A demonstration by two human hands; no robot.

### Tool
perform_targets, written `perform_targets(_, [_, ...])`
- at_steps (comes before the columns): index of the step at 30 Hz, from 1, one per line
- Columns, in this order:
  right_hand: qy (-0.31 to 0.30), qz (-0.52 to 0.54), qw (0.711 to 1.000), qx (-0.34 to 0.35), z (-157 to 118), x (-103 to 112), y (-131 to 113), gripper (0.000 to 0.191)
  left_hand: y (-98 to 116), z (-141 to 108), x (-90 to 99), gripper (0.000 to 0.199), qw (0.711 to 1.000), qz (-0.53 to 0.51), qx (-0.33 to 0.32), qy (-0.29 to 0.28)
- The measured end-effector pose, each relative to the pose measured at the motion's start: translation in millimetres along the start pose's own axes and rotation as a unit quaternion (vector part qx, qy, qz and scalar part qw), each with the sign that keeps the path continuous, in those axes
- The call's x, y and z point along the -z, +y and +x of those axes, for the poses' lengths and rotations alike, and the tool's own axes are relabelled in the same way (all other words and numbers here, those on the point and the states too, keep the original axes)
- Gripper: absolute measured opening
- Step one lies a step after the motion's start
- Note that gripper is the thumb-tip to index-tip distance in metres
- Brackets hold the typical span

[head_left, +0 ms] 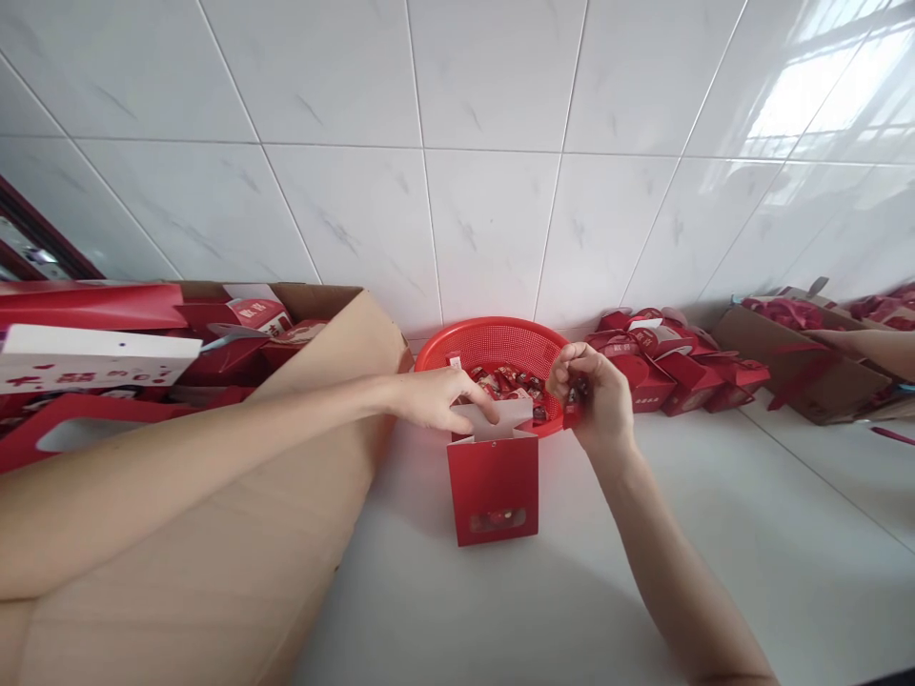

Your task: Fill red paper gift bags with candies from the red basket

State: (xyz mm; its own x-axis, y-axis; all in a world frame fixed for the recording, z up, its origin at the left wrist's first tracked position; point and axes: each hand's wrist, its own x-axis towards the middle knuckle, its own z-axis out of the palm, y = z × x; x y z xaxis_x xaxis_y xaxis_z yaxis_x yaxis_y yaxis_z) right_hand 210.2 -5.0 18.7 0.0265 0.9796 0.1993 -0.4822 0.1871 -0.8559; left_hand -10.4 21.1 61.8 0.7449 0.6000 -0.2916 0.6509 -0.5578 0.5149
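A red paper gift box stands upright on the white table, its top open and a small clear window low on its front. My left hand grips the box at its open top edge. To the right of the box and above the table, my right hand is closed around wrapped candies with dark red wrappers. Behind the box, a red plastic basket contains many wrapped candies; both hands partly cover its rim.
A large cardboard carton with red gift boxes takes up the left side. Closed red boxes are piled to the right of the basket. Farther right, another person's arm reaches over a cardboard box. A tiled wall rises behind.
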Motion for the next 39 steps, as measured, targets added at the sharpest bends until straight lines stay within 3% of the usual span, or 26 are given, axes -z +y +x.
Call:
perform_targets(4, [0.035, -0.046, 0.998, 0.022, -7, -15, 13, 0.012, 5, -1, -1.1, 0.032, 1.0, -0.015, 0.009, 0.004])
perform_targets(9, [0.061, -0.12, 0.986, 0.099, -19, -30, 29, 0.016, 19, -4, -7.3, 0.047, 0.999, -0.033, 0.029, 0.004])
perform_targets(13, [0.062, -0.141, 0.974, 0.168, -25, -38, 35, 0.014, 28, -5, -14.8, 0.041, 0.998, -0.056, -0.022, 0.022])
perform_targets(17, [0.02, -0.166, 0.971, 0.171, -25, -37, 30, 0.015, 25, -1, -17.2, 0.034, 0.994, -0.086, -0.049, 0.05])
perform_targets(22, [-0.106, -0.26, 0.949, 0.142, -17, -16, 8, 0.023, 14, 1, -7.6, 0.033, 0.99, -0.098, -0.041, 0.088])
perform_targets(25, [-0.162, -0.291, 0.933, 0.138, -13, -2, -5, 0.021, 13, 0, -1.9, 0.032, 0.991, -0.1, -0.04, 0.078])
perform_targets(32, [-0.151, -0.331, 0.918, 0.161, -11, 13, -20, 0.017, 14, -7, 5.3, 0.007, 0.997, -0.054, -0.052, 0.029])
perform_targets(39, [-0.251, -0.403, 0.869, 0.141, -18, 2, -19, 0.009, 4, -4, 6.1, 0.016, 0.996, -0.076, -0.029, 0.038])
